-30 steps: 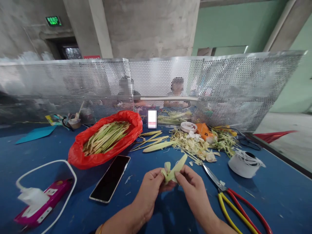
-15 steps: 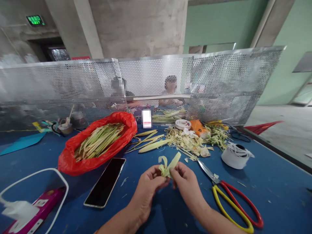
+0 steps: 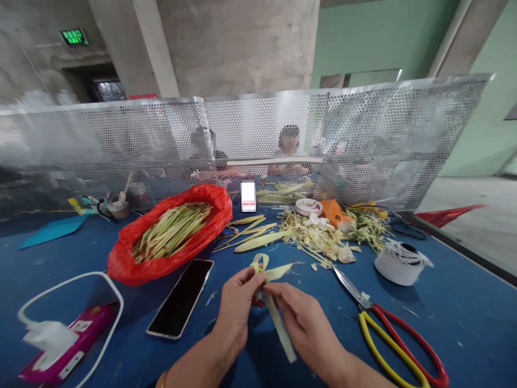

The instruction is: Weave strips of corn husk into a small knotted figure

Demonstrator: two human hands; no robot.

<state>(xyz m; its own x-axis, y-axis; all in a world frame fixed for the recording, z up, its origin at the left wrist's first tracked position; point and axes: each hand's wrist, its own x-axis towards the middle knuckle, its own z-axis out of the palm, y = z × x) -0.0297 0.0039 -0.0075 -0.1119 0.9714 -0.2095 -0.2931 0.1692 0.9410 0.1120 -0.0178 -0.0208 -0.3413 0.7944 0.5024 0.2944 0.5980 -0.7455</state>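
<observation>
My left hand (image 3: 238, 299) pinches a pale green strip of husk (image 3: 278, 320) between thumb and fingers, over the table in front of me. A loop of the strip curls up above the thumb, and one end sticks out to the right. My right hand (image 3: 301, 312) is closed at the same spot, its thumb and forefinger on the strip where it crosses. A long flat length of it hangs down toward me beside the right hand. Scissors (image 3: 355, 291) with one red and one yellow handle lie open to the right of my hands.
A red plastic bag (image 3: 133, 272) full of dried strips stands left, behind a phone (image 3: 181, 299). A purple power strip (image 3: 76, 345) with a white cable lies front left. Husk scraps (image 3: 319, 237), a tape roll (image 3: 309, 207) and a white roll (image 3: 399, 264) lie right. Perforated metal panels (image 3: 250, 129) stand behind.
The strip's long end now hangs down toward me, and the loop stands above my left thumb. Both hands have shifted slightly left and down. The view has turned a little left.
</observation>
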